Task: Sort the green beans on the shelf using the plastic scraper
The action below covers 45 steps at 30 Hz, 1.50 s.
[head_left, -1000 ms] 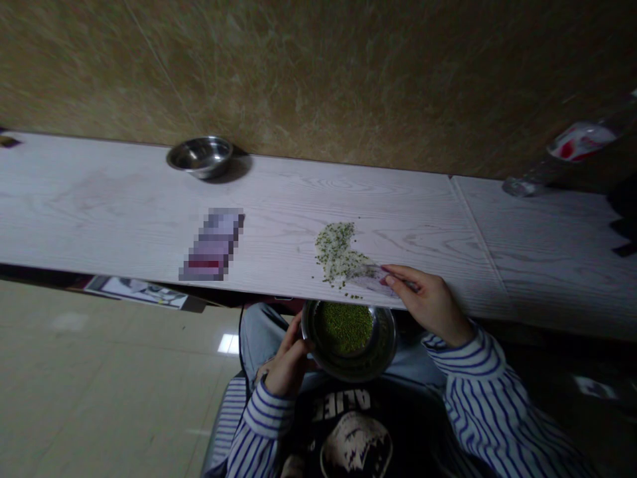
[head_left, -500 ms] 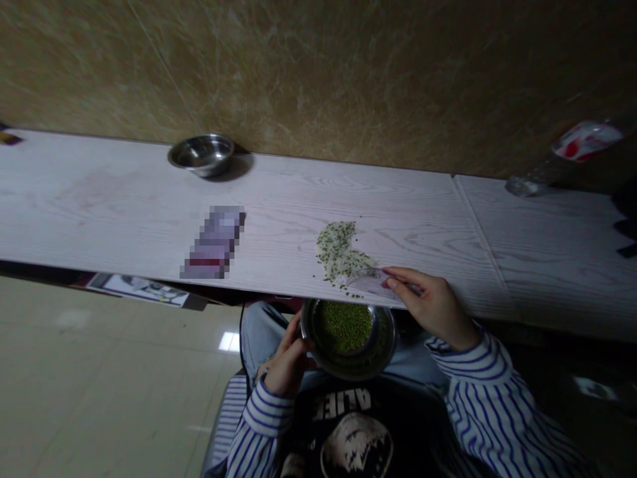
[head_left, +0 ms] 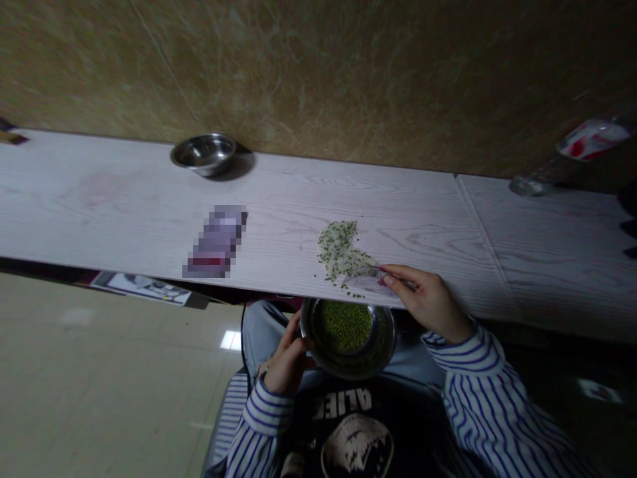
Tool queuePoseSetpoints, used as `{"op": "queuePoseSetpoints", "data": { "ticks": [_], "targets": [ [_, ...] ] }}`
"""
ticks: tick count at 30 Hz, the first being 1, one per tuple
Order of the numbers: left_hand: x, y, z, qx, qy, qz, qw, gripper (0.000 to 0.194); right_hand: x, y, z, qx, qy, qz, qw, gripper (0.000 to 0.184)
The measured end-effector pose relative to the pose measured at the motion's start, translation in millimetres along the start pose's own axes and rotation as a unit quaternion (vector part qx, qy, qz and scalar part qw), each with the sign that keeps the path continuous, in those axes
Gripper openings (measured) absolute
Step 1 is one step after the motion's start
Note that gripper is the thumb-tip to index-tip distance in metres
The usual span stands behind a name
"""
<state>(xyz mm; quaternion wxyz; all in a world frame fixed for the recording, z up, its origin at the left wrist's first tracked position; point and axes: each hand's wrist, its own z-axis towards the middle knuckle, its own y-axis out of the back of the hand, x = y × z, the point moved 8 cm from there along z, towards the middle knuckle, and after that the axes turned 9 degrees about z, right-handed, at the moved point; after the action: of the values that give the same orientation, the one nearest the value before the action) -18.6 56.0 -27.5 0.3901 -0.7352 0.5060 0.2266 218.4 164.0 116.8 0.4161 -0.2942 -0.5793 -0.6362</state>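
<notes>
My left hand grips the rim of a steel bowl full of green beans, held in my lap just under the table's front edge. My right hand rests on the white wooden table and pinches a small pale card lying flat on the surface. The card touches the near edge of a loose pile of green beans spread on the table.
An empty steel bowl stands at the back by the brown wall. A blurred flat packet lies left of the beans. A plastic bottle lies at the far right. Papers sit below the table edge.
My right hand has slid the card slightly leftwards against the pile of beans. The left hand and the bowl have stayed in place.
</notes>
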Motion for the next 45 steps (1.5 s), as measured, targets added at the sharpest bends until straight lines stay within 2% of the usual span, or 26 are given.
{"op": "queuePoseSetpoints", "data": {
  "ticks": [7, 20, 32, 38, 45],
  "targets": [
    [-2, -0.3, 0, 0.003, 0.001, 0.004, 1.000, 0.085, 4, -4, 1, 0.032, 0.004, 0.003, 0.999, 0.026],
    [-4, -4.8, -1, 0.011, -0.007, 0.007, 1.000, 0.082, 6, -2, -5, 0.034, 0.006, 0.000, 0.999, 0.027],
    [-5, -7.9, -2, 0.015, -0.005, 0.007, 1.000, 0.082, 13, -9, -12, 0.054, 0.011, 0.013, 0.998, 0.027],
    [-5, -4.5, -1, 0.011, -0.007, 0.007, 1.000, 0.078, 9, -4, -12, 0.026, 0.000, 0.007, 1.000, 0.028],
    [-4, -1.4, 0, 0.002, -0.012, -0.009, 1.000, 0.077, 5, -7, -11, 0.027, 0.001, -0.006, 1.000, 0.029]
  ]
}}
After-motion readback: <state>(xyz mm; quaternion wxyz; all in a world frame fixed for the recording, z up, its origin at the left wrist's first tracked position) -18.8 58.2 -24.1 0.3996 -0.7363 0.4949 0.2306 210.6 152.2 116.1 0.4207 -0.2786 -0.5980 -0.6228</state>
